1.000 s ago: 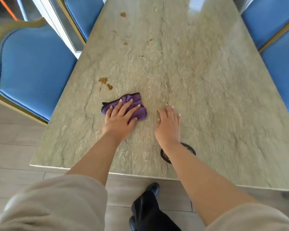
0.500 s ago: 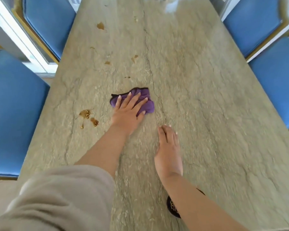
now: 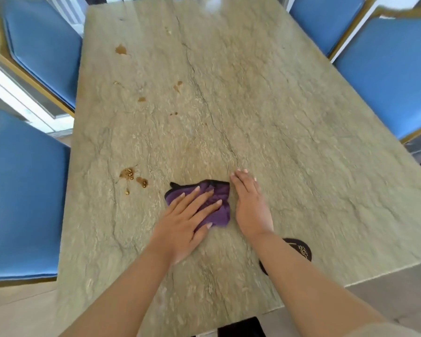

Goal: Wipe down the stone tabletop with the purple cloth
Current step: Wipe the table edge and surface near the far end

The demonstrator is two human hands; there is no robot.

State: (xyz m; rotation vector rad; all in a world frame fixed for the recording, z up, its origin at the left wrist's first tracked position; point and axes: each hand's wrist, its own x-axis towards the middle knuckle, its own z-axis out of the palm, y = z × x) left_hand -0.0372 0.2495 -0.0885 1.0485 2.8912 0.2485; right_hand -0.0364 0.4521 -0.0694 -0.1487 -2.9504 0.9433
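Note:
The purple cloth (image 3: 219,207) lies bunched on the greenish stone tabletop (image 3: 289,132), near its front middle. My left hand (image 3: 185,223) presses flat on the cloth with fingers spread, covering its near left part. My right hand (image 3: 250,206) rests flat on the bare stone, its edge touching the cloth's right side, holding nothing. Brown sticky spill spots (image 3: 131,176) sit on the stone to the left of the cloth. More brown stains (image 3: 121,49) dot the far left part of the top.
Blue padded chairs with gold frames stand on the left (image 3: 22,195), far left (image 3: 44,45), far right (image 3: 326,18) and right (image 3: 389,69). A round black coaster (image 3: 300,249) lies near the front edge, partly under my right forearm. Pale floor shows beyond the table's edges.
My left hand has drawn the cloth back toward me and to the right, away from the brown stains, until it meets my right hand. The view has shifted over the table.

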